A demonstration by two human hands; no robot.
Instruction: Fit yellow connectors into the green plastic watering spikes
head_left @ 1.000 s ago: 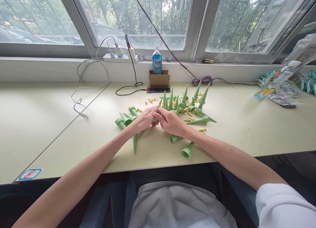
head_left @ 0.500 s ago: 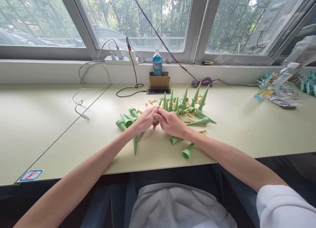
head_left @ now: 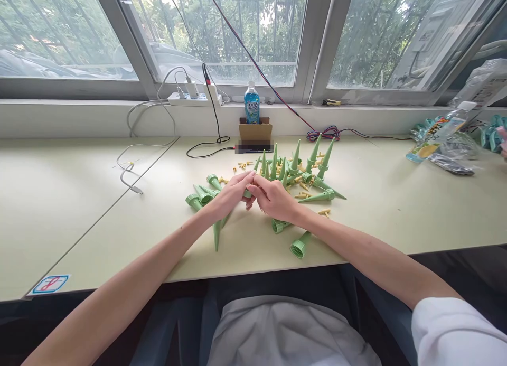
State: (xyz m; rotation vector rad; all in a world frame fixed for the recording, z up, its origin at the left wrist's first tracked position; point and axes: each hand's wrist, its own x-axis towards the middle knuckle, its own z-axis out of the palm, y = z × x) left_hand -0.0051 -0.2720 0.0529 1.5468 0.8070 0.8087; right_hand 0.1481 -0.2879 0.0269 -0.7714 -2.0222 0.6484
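Observation:
My left hand [head_left: 233,193] and my right hand [head_left: 273,196] meet above the middle of the table, both with fingers closed. Part of a green plastic watering spike [head_left: 247,193] shows between them, gripped by my left hand. Whatever my right fingers pinch against it is hidden. Behind the hands, several green spikes [head_left: 296,159] stand point up among small yellow valve pieces [head_left: 304,186]. More lie on their sides, including a cluster of spikes [head_left: 202,195] by my left wrist. A loose spike [head_left: 299,245] lies below my right forearm, its threaded open end facing me.
A blue-labelled bottle [head_left: 252,106] stands behind a small cardboard box [head_left: 255,131] at the sill. A power strip [head_left: 194,97] and cables [head_left: 132,168] are at left. At right lie a tilted bottle [head_left: 438,133] and plastic bags; another person's hand [head_left: 504,140] shows at the edge.
Both my hands stay together in nearly the same place, with only slight finger movement. The view has tilted a little, and another person's hand has appeared at the right edge.

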